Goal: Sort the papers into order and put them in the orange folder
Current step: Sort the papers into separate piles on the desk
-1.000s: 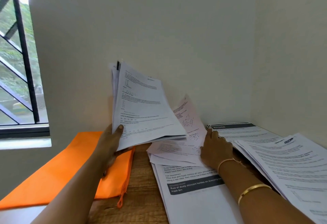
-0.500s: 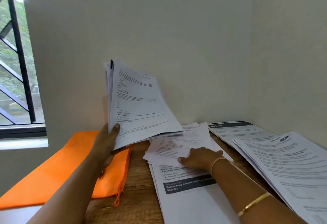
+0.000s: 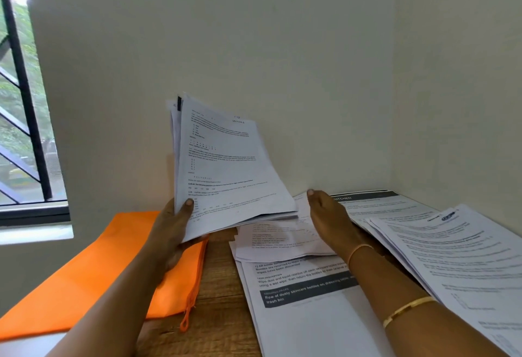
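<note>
Sorting looks part-done: paper piles point(image 3: 452, 266) lie spread on the table point(image 3: 220, 286), and the orange folder point(image 3: 93, 272) lies flat at left, apparently unfilled. Left hand point(image 3: 169, 232) grips a raised sheaf point(image 3: 226, 170) by its lower corner, just above the folder's far edge. Right hand point(image 3: 330, 215), fingers straight, holds nothing over loose sheets point(image 3: 279, 241) beside it.

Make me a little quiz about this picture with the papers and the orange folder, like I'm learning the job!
1. True or false: the left hand holds a stack of papers.
2. Where is the orange folder? A) lying flat, to the left of the loose sheets B) held up in the air C) on top of the held stack.
3. Fill in: the far sheet has a dark heading that reads ____.
Key: 1 true; 2 A; 3 KITCHEN.
</note>
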The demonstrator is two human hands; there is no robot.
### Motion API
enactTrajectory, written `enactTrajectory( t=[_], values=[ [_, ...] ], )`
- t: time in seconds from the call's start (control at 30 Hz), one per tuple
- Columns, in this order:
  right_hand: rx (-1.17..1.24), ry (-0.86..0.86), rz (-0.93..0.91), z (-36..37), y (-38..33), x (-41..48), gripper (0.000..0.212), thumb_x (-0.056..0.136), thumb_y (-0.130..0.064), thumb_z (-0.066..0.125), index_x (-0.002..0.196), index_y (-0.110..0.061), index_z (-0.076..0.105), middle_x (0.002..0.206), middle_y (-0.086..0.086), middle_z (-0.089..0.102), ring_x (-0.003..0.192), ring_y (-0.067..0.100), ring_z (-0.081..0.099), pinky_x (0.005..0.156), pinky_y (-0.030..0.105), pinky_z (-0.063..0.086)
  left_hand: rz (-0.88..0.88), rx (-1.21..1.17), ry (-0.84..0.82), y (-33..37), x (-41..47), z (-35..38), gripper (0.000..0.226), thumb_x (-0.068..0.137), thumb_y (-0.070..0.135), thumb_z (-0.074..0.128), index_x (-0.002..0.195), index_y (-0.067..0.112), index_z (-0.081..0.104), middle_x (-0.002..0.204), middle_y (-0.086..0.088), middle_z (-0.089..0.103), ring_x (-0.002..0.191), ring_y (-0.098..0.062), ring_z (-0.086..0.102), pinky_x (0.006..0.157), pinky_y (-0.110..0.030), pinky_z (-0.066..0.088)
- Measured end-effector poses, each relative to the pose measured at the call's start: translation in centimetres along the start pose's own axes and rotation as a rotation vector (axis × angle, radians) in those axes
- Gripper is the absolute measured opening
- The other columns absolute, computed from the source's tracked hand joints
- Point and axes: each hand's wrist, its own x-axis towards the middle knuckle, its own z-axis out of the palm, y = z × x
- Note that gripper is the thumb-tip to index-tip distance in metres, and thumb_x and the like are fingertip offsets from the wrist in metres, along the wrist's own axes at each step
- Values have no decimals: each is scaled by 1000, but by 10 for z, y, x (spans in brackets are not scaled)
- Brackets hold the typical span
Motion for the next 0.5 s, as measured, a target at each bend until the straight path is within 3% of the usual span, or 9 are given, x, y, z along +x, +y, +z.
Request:
enactTrajectory(
  t=[0.07, 0.17, 0.33, 0.5],
  values=[
    [242, -23, 111, 0, -8, 0, 41, 100, -44, 32, 108, -11, 55, 96, 8, 60, 87, 23, 59, 82, 38, 48, 7, -10, -38, -1, -2, 1, 22, 99, 20, 45, 121, 22, 51, 104, -5, 64, 87, -22, 62, 45, -27, 54],
    [350, -186, 226, 2, -12, -3, 37, 96, -49, 39, 117, -19, 42, 101, 2, 52, 92, 21, 54, 76, 34, 50, 26, -8, -93, -4, -5, 5, 21, 98, 21, 46, 117, 23, 54, 104, -4, 67, 87, -22, 65, 47, -29, 55],
    [538, -156, 361, 7, -9, 3, 25, 92, -23, 58, 108, -18, 39, 111, 10, 56, 91, 21, 53, 64, 30, 46, 52, 8, -136, -8, -10, 12, 18, 97, 20, 47, 113, 22, 56, 100, -5, 68, 78, -18, 67, 43, -27, 52],
    [718, -142, 415, 10, -7, 4, 22, 93, -6, 55, 110, -14, 43, 101, 8, 59, 90, 22, 58, 75, 40, 53, 41, -10, -142, -9, -10, 12, 21, 95, 21, 49, 115, 23, 56, 105, -7, 68, 87, -23, 65, 47, -29, 55]
  ],
)
